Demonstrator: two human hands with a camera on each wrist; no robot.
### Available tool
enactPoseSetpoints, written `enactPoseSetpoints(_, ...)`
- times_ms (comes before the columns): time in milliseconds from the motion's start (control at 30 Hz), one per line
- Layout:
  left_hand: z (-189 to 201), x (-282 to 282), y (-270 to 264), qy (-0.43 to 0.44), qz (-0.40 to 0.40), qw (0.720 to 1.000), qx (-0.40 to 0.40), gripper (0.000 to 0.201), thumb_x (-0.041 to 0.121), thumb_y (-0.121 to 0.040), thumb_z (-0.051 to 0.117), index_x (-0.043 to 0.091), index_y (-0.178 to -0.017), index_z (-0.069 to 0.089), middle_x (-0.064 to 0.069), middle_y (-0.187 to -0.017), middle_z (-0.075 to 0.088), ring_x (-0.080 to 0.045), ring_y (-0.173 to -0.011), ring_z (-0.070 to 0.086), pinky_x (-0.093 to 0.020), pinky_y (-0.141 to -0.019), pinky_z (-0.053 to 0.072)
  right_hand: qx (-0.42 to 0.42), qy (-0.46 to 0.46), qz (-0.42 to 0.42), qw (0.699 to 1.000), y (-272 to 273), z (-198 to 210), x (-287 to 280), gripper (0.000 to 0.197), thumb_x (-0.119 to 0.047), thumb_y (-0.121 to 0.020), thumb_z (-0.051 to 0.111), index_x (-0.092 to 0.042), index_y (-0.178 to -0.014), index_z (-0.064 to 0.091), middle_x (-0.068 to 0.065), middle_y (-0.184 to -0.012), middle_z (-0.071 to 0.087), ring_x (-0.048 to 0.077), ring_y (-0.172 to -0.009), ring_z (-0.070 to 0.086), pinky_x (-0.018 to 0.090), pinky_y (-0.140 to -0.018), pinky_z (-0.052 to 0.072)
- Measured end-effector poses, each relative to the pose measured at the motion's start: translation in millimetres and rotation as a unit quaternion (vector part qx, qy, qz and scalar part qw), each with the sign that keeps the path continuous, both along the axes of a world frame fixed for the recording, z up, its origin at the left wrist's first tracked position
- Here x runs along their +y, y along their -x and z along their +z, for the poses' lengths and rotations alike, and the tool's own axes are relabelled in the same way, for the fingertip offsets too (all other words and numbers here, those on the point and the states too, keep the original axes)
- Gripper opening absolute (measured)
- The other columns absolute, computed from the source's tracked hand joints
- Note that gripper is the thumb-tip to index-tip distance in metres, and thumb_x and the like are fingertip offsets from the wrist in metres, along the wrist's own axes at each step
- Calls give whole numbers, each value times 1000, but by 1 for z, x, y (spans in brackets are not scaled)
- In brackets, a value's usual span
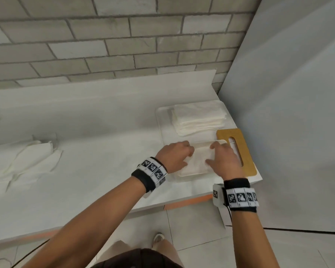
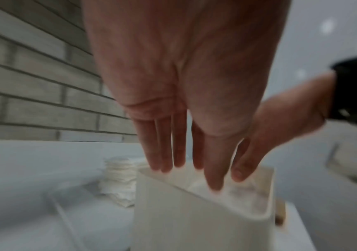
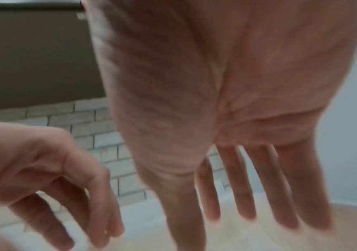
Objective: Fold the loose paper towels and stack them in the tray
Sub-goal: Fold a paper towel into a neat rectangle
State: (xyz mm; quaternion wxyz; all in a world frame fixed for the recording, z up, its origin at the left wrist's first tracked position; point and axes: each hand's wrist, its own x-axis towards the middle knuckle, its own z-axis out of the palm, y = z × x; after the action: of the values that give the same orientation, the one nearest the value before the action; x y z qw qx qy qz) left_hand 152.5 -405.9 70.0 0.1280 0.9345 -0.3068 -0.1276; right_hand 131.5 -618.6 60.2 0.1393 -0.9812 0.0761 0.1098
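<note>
Far left on the white counter we note the loose paper towels, unfolded and rumpled, well apart from the hands.

Our left forearm runs diagonally up and to the right from the lower frame, the wrist in a black strap with a marker band. The left hand is palm down over the left part of the cream tray. In the left wrist view its fingers are straight and close together, tips at the tray's rim, the thumb reaching down onto the folded paper towel lying inside. The hand grips nothing; it is slack and extended.

Our right forearm rises nearly straight, banded likewise. The right hand lies flat on the right part of the same towel, fingers spread and straight, pressing rather than grasping.

Behind the tray, a stack of folded towels sits on a clear mat. To the right, a wooden cutting board with a handle slot lies just beside the tray, at the counter's corner.
</note>
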Motion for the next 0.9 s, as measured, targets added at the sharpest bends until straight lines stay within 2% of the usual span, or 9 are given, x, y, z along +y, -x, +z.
enactPoseSetpoints(100,8,61,26,166,102,980,-39,16,37,-102,62,27,-114,63,10,-117,64,-18,-93,66,-38,-77,56,-183,-51,-7,982,32,25,43,36,-26,-99,76,-21,-131,60,10,-130,64,34,-107,66,40,-74,52)
enactPoseSetpoints(167,1,116,42,207,162,963,-56,7,39,-102,60,34,-104,64,15,-104,67,-10,-93,67,-38,-78,59,-238,-116,12,964,53,34,89,25,-28,-103,71,-25,-125,62,4,-123,67,29,-99,66,37,-69,49)
enactPoseSetpoints(267,-19,212,63,209,269,938,-63,4,38,-100,61,36,-97,62,18,-94,70,-3,-89,68,-38,-76,61,-274,-199,39,940,73,18,165,9,-25,-104,69,-27,-113,67,-5,-107,72,19,-92,68,37,-71,56)
enactPoseSetpoints(400,-38,346,83,183,402,893,-91,10,24,-96,68,34,-96,64,15,-94,72,-14,-89,71,-41,-74,62,-231,-253,72,937,82,-31,270,7,-24,-104,68,-31,-104,66,-15,-93,72,6,-84,69,36,-71,59)
enactPoseSetpoints(533,-45,463,79,103,461,871,-133,24,18,-91,76,15,-114,69,-8,-115,71,-37,-112,63,-48,-80,57,-136,-286,94,944,72,-62,367,9,-29,-104,66,-36,-100,63,-20,-93,72,-1,-87,69,36,-75,61)
enactPoseSetpoints(633,-55,535,64,34,472,875,-99,63,26,-80,86,10,-134,58,-16,-136,59,-44,-129,50,-60,-91,54,-106,-291,117,943,50,-69,441,7,-38,-103,65,-37,-109,61,-17,-104,71,3,-92,68,38,-79,61)
enactPoseSetpoints(733,-66,583,55,-11,462,887,-2,83,31,-79,86,8,-146,43,-16,-148,47,-41,-140,42,-61,-103,49,-96,-292,153,939,23,-65,507,28,-39,-101,68,-33,-125,56,-8,-123,67,16,-108,67,38,-88,57)
enactPoseSetpoints(800,-74,600,58,3,450,891,52,76,27,-83,81,10,-142,37,-16,-142,51,-41,-130,52,-54,-98,51,-93,-287,187,935,6,-60,546,39,-36,-100,69,-28,-135,54,-2,-132,64,23,-118,61,40,-95,52)
enactPoseSetpoints(900,-88,620,69,18,424,904,51,55,22,-89,73,17,-132,38,-14,-125,62,-38,-105,65,-45,-83,53,-65,-226,262,936,-16,-60,595,54,-39,-98,70,-23,-145,49,5,-143,60,32,-127,55,48,-103,47)
